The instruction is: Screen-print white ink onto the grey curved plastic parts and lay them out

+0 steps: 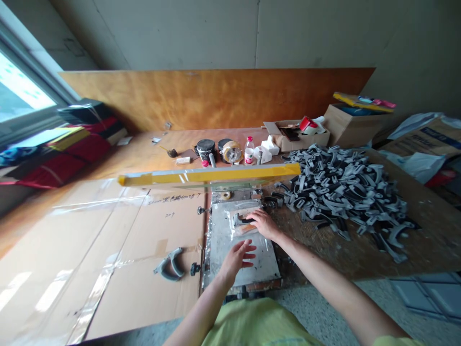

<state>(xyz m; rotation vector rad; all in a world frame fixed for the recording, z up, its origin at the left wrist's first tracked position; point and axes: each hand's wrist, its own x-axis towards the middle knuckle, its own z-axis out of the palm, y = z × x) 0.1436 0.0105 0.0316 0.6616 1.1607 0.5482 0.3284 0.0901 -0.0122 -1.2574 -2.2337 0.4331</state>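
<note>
In the head view my right hand (264, 224) grips the end of a grey and black curved plastic handle part (240, 220). The part lies over a clear-taped block (248, 229) on a flat grey metal plate (230, 269). Fingers apart and holding nothing, my left hand (236, 260) hovers over the plate, nearer to me than the part. On the cardboard to the left rests a grey clamp-like piece (170, 265). A large heap of similar grey and black parts (345, 192) spreads to the right.
A long yellow-taped bar (212, 176) crosses behind the plate. Beyond it stand black tubs (206, 149), a tape roll (232, 152) and a red-capped bottle (249, 152). Black knobs (195, 268) line the plate's left edge. Cardboard (133, 250) covers the left tabletop; an open box (298, 139) sits behind.
</note>
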